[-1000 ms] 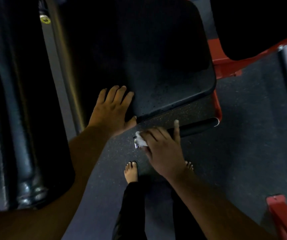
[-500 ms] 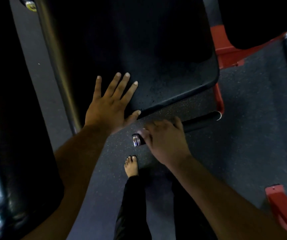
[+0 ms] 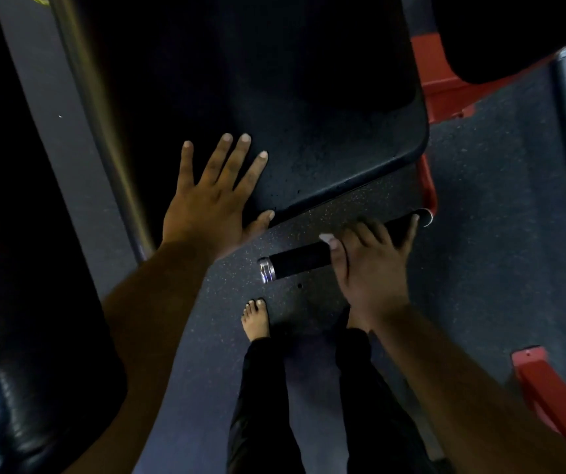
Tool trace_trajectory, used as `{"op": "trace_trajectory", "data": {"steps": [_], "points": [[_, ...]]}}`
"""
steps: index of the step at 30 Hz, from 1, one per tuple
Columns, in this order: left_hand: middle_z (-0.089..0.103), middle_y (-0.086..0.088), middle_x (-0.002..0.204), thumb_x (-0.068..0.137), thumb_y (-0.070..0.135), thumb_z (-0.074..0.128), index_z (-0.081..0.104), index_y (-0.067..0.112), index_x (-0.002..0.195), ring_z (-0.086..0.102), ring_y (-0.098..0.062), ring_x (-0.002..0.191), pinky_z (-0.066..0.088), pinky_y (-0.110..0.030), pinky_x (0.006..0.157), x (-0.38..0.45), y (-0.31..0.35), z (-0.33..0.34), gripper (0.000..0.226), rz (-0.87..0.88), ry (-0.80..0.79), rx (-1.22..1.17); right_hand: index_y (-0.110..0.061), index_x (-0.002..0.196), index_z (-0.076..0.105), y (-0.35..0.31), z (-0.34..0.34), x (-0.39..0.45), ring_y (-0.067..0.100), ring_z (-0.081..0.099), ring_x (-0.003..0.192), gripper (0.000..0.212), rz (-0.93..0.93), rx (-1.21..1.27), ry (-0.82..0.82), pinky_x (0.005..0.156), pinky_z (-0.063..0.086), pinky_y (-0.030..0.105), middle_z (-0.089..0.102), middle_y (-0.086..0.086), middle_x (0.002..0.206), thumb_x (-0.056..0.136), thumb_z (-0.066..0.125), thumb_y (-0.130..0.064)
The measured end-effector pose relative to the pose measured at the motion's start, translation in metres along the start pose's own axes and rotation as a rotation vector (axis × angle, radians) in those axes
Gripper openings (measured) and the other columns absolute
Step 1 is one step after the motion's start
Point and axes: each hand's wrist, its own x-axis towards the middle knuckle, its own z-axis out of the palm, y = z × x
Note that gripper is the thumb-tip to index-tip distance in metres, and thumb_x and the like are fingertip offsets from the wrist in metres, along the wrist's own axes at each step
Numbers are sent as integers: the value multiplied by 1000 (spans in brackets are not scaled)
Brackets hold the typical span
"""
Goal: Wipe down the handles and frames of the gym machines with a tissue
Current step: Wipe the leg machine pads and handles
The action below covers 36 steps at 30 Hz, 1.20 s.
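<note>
Gripping the black handle (image 3: 295,261), the right hand (image 3: 370,265) curls over it mid-length, a scrap of white tissue (image 3: 326,238) poking out under the fingers (image 3: 365,230). Chrome end cap (image 3: 267,270) sticks out bare to the left. Left hand (image 3: 213,200) lies flat, fingers spread, on the dark seat pad (image 3: 308,131) just above the handle. Red frame (image 3: 426,186) runs beside the pad's right edge. Bare foot (image 3: 256,318) stands on speckled floor (image 3: 496,234) below.
</note>
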Motion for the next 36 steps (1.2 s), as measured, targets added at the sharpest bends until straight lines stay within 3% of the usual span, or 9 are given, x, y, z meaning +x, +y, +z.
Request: {"op": "trace_trajectory", "data": {"steps": [3,6,9,13,16,22,29,33,36], "points": [[-10,-9,172,97,77,10,-6,24,164,-10,-27,158,3,-67,122,1,1,-1,87,-2,-1,12,-23,108,68,-41,2,-6,25,52,134,56,47,39,-31,110,6,82,70,1,118,109,18,-46],[-7,-8,172,97,76,12,-4,24,164,-8,-27,158,4,-67,122,0,1,-1,87,-7,2,-1,-27,113,67,-88,8,-16,18,49,137,52,-144,80,-80,111,-1,81,68,-7,120,108,20,-50],[-7,-8,172,97,76,11,-4,24,164,-8,-27,158,4,-67,122,1,0,0,87,1,-6,-1,-26,111,69,-55,3,-3,18,58,126,51,-226,-2,-86,112,4,81,70,-4,116,108,23,-48],[-7,-9,172,97,77,10,-4,24,164,-8,-27,158,4,-67,122,2,0,1,86,4,-2,7,-27,109,71,30,0,6,23,51,136,62,67,31,-12,111,9,80,69,-1,120,109,12,-47],[-8,-10,172,97,76,11,-4,24,164,-8,-28,158,4,-67,122,1,0,0,86,2,-2,4,-25,110,70,5,6,4,21,43,144,54,188,88,-15,114,4,78,66,1,130,107,19,-42],[-9,-9,172,98,75,11,-5,24,164,-9,-28,158,4,-67,122,0,2,-2,85,5,-14,10,-28,122,66,-17,7,-7,16,42,144,55,-107,20,-83,112,-2,80,64,-3,135,110,15,-45],[-10,-9,171,98,75,10,-7,24,164,-10,-28,158,2,-67,122,-1,1,-3,85,3,-10,12,-30,129,64,79,1,25,16,20,155,50,421,425,-61,119,-11,69,44,-1,158,109,21,-42],[-10,-9,172,97,75,10,-7,24,164,-9,-28,158,2,-67,122,0,1,-3,86,1,-15,10,-28,120,67,47,6,6,15,20,155,52,176,394,2,122,5,68,47,-6,154,109,19,-45],[-11,-9,171,97,76,8,-8,25,164,-11,-28,158,1,-67,122,0,0,-2,86,-3,-18,11,-31,123,65,49,7,1,8,16,154,48,110,373,30,122,-3,61,51,-6,150,111,20,-41]]}}
